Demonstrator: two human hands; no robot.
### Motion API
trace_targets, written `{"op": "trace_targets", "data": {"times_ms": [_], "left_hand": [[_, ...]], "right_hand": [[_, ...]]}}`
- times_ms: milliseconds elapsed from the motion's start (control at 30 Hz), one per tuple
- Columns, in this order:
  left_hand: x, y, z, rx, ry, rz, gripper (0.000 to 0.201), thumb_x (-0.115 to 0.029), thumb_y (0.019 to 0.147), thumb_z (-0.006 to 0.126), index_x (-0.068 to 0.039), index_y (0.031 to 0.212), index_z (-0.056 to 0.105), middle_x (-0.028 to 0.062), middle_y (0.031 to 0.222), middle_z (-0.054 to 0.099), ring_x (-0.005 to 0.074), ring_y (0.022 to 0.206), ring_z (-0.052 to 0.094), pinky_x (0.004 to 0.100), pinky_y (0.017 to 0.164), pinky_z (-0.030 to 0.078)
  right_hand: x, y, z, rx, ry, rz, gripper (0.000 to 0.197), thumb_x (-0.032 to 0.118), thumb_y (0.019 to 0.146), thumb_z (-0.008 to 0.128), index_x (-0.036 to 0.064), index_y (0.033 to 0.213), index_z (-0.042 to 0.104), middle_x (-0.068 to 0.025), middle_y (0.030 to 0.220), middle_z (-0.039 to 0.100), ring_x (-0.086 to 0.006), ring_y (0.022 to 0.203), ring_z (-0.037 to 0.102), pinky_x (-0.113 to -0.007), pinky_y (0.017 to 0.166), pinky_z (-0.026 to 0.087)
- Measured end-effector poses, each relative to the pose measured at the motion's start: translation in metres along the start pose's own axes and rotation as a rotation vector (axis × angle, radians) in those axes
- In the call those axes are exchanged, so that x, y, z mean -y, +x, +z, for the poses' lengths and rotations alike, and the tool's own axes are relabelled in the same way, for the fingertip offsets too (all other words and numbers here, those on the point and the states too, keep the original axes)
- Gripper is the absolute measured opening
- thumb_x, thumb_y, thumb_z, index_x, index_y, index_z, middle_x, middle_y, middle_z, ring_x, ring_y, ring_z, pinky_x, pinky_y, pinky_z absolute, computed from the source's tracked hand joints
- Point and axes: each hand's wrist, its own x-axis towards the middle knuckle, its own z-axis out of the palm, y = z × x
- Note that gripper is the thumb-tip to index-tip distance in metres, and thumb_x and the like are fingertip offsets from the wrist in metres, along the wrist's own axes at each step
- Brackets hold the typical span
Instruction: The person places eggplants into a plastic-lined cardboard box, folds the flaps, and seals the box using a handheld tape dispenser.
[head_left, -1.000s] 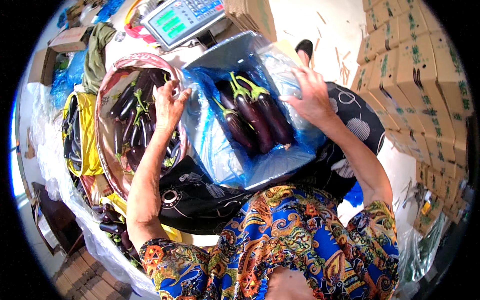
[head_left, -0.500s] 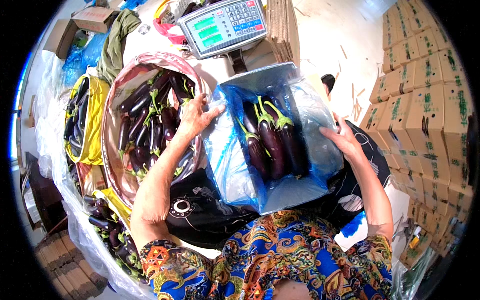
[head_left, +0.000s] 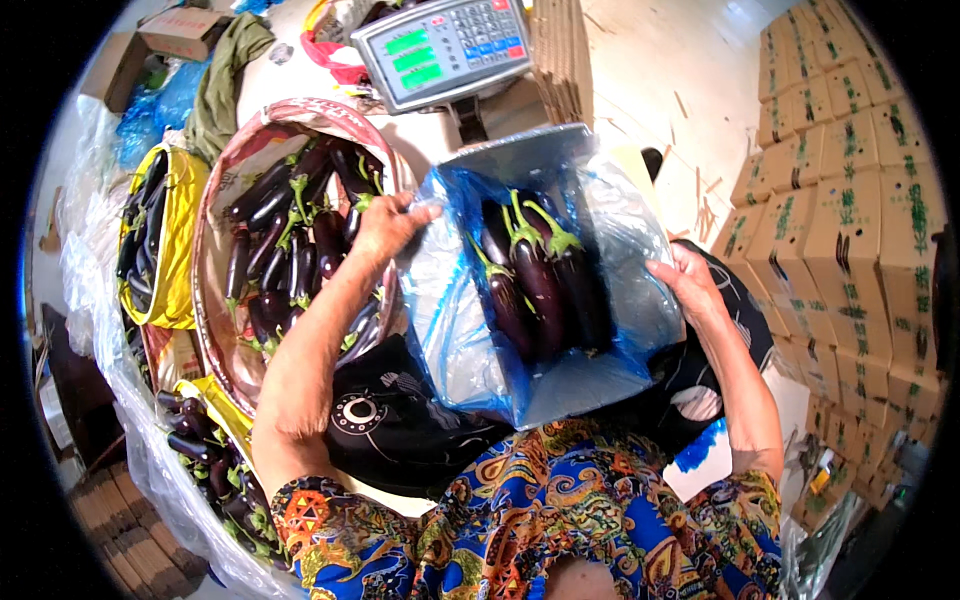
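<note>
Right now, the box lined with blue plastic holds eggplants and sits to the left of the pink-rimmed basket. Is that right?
Not quite: the head view shows the box lined with blue plastic holds eggplants and sits to the right of the pink-rimmed basket.

1. Your blouse is blue, with paisley curls in gold, orange and white.
2. Your trousers are black, and they carry white and grey drawn shapes.
3. The eggplants in the box are dark purple; their stems are bright green.
4. The plastic liner around them is blue, and silvery white at its sides.
5. The basket has a pink and white rim; its finer pattern I cannot tell with certainty.
6. The scale is grey, with green displays and blue and red among its keys.
7. The cartons at your right are brown, with green marks.
</note>
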Motion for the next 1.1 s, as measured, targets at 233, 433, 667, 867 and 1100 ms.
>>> {"op": "trace_targets", "data": {"times_ms": [233, 433, 667, 867, 1100], "left_hand": [[-0.035, 0.021, 0.018, -0.156, 0.312, 0.457, 0.038, -0.034, 0.082, 0.071, -0.001, 0.1, 0.07, 0.0222, 0.082, 0.068, 0.0345, 0.082, 0.068, 0.041, 0.079, 0.051], [-0.064, 0.04, 0.011, -0.154, 0.645, 0.546, 0.047, -0.029, 0.078, 0.074, -0.006, 0.119, 0.063, 0.0188, 0.092, 0.07, 0.0357, 0.087, 0.068, 0.0455, 0.08, 0.051], [-0.058, 0.054, 0.011, -0.208, 0.366, 0.828, 0.011, -0.006, 0.079, 0.066, 0.001, 0.087, 0.064, 0.0253, 0.075, 0.061, 0.034, 0.072, 0.066, 0.0424, 0.068, 0.05], [-0.101, -0.003, -0.032, 0.097, 0.028, 0.452, 0.007, -0.003, 0.086, 0.059, -0.001, 0.09, 0.064, -0.0021, 0.079, 0.062, 0.0089, 0.076, 0.054, 0.0258, 0.069, 0.044], [-0.062, -0.123, 0.018, 0.725, 0.788, 0.823, 0.026, 0.002, 0.067, 0.063, -0.004, 0.092, 0.067, 0.015, 0.095, 0.066, 0.0327, 0.092, 0.064, 0.0391, 0.079, 0.053]], "right_hand": [[0.025, -0.035, 0.0, -0.205, -0.515, -0.152, 0.042, 0.02, 0.083, 0.068, 0.0066, 0.121, 0.055, -0.005, 0.082, 0.059, -0.0138, 0.075, 0.054, -0.032, 0.073, 0.047], [0.088, 0.043, 0.026, -0.633, -1.268, -0.913, 0.066, 0.036, 0.08, 0.071, -0.0012, 0.131, 0.051, -0.0186, 0.122, 0.059, -0.0356, 0.124, 0.044, -0.043, 0.097, 0.039], [0.116, 0.093, 0.026, -0.306, -0.842, -0.638, 0.024, 0.024, 0.082, 0.063, 0.0023, 0.09, 0.069, -0.0134, 0.08, 0.067, -0.0266, 0.079, 0.065, -0.038, 0.068, 0.048], [0.115, 0.016, 0.024, -0.193, -0.609, -0.975, 0.014, 0.012, 0.086, 0.059, 0.0006, 0.089, 0.065, -0.01, 0.087, 0.067, -0.0202, 0.074, 0.063, -0.035, 0.067, 0.05], [0.028, -0.064, 0.042, 0.516, -1.163, -0.619, 0.022, 0.008, 0.078, 0.068, 0.0032, 0.098, 0.06, -0.0129, 0.109, 0.062, -0.0331, 0.09, 0.063, -0.039, 0.076, 0.053]]}}
